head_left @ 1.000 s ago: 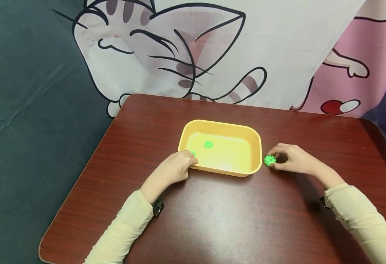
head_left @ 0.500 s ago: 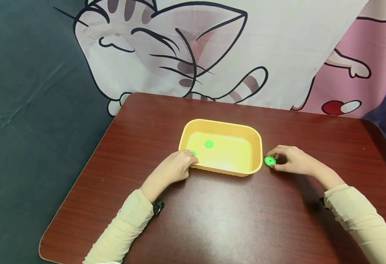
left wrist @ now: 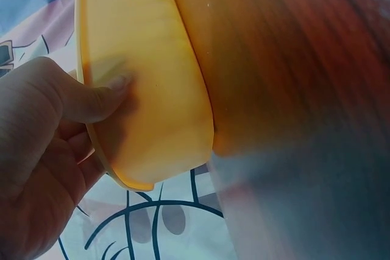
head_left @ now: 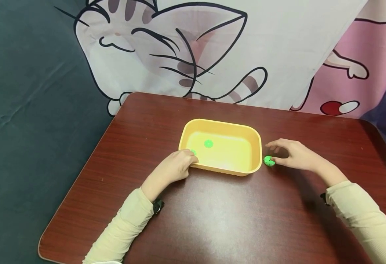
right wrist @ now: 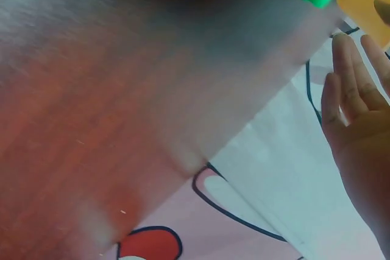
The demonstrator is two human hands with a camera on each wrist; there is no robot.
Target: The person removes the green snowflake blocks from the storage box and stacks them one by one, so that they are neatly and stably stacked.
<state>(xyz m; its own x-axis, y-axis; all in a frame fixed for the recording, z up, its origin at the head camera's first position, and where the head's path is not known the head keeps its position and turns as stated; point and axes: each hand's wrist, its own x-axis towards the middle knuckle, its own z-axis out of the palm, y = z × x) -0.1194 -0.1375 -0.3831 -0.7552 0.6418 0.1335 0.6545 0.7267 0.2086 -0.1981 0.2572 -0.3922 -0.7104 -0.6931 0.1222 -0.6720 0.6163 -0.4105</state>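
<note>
A yellow plastic tub (head_left: 222, 129) stands on the dark red-brown table. My left hand (head_left: 174, 167) pinches its near-left rim; in the left wrist view the thumb presses the outer wall (left wrist: 161, 114) and the other fingers go behind the rim. Inside the tub lies a flat green notched disc (head_left: 208, 143), with another green disc (head_left: 194, 152) partly covered by my left fingers. Just outside the right end rests a thicker green notched piece (head_left: 268, 161). My right hand (head_left: 293, 156) is beside it, fingers spread and lifted, thumb overlapping the piece's edge in the head view.
The table (head_left: 226, 216) has rounded corners and reaches to a hanging cloth with a cartoon cat (head_left: 140, 47) at the back. A pink printed cloth (head_left: 341, 88) hangs at the right, a dark green surface (head_left: 31, 128) lies at the left.
My right fingers have let go of the green notched piece and lifted away from it. The piece stays by the tub's right end. My left hand and the tub have not moved.
</note>
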